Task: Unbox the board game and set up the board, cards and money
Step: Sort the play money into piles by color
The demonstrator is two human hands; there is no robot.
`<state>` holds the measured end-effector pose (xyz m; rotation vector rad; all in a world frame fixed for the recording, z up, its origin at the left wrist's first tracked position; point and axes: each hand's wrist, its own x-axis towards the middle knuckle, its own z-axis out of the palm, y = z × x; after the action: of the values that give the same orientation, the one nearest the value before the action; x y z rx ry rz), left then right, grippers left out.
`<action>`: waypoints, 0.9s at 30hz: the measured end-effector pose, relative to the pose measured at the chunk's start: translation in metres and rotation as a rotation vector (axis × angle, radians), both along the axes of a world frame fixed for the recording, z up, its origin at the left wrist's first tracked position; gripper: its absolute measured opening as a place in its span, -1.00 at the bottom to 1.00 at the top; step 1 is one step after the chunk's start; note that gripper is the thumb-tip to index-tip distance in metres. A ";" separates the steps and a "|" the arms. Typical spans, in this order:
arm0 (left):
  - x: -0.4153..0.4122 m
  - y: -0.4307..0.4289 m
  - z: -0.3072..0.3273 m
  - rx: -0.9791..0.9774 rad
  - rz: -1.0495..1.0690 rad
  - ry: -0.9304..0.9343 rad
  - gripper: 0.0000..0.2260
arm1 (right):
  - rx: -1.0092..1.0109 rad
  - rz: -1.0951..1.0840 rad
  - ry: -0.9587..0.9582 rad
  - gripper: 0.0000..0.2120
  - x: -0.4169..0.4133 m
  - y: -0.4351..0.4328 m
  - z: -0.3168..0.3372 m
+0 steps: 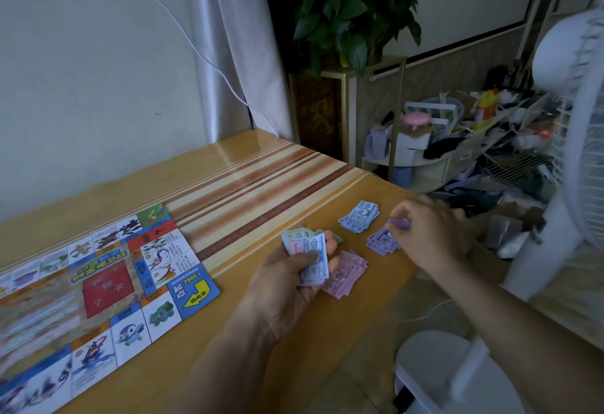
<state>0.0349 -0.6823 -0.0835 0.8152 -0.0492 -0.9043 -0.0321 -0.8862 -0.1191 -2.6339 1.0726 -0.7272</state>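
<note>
Sorting money by colour, as I read it. My left hand [287,269] grips the mixed stack [310,252], fingers curled under and thumb clamped on top. A blue "500" note is uppermost, w/ green and pink edges behind. My right hand [425,230] pinches one purple note [400,224] btw thumb and fingertips, just over the far side of the purple pile [380,243]. That pile sits on the worktop [261,184] near its right edge. The blue pile [359,217] is just beyond it to the far left, and the pink pile [344,273] lies nearer, beside my left hand.

Doing it well: lay the note flat, lined up w/ those beneath, not across them. The piles are fanned and loose, so I'd square each one up. A fan [572,119] stands right of the worktop. Can't tell if it's running, but paper is light, so I'd press briefly on release. Feed one note at a time off the stack and check colour each time.

Orientation: notes in all 3 piles lie w/ long axis near-left to far-right, approx parallel. The stack in hand runs roughly near-to-far. The purple note is too blurred to call. The board [98,283] lies flat at left, long side near-left to far-right, and its blue corner w/ the yellow arrow is closest to the piles.
</note>
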 end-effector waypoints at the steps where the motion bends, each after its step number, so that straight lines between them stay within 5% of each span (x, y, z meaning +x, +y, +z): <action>1: 0.000 0.001 0.000 0.008 -0.004 -0.028 -0.72 | -0.019 0.008 -0.024 -0.90 0.000 0.002 0.003; 5: 0.000 0.002 -0.003 0.108 -0.019 -0.139 -0.73 | 0.213 0.281 -0.291 -0.83 0.005 0.030 0.031; 8: -0.003 0.000 -0.005 0.228 -0.010 -0.253 -0.73 | 0.507 0.540 -0.122 -0.79 0.011 0.057 0.051; 15: 0.002 0.001 -0.003 0.206 0.015 -0.160 -0.80 | 0.637 0.645 0.011 -0.93 0.026 0.056 0.055; 21: 0.012 0.006 0.001 0.109 0.055 0.075 -0.75 | 0.466 0.337 -0.210 -0.94 0.051 0.005 0.041; 27: 0.015 0.012 0.003 0.069 0.068 0.110 -0.70 | 0.185 0.174 -0.040 -0.95 0.060 -0.014 0.012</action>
<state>0.0498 -0.6703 -0.0804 0.8248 0.1055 -0.8891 0.0282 -0.8999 -0.1072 -2.5045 0.8433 -0.6094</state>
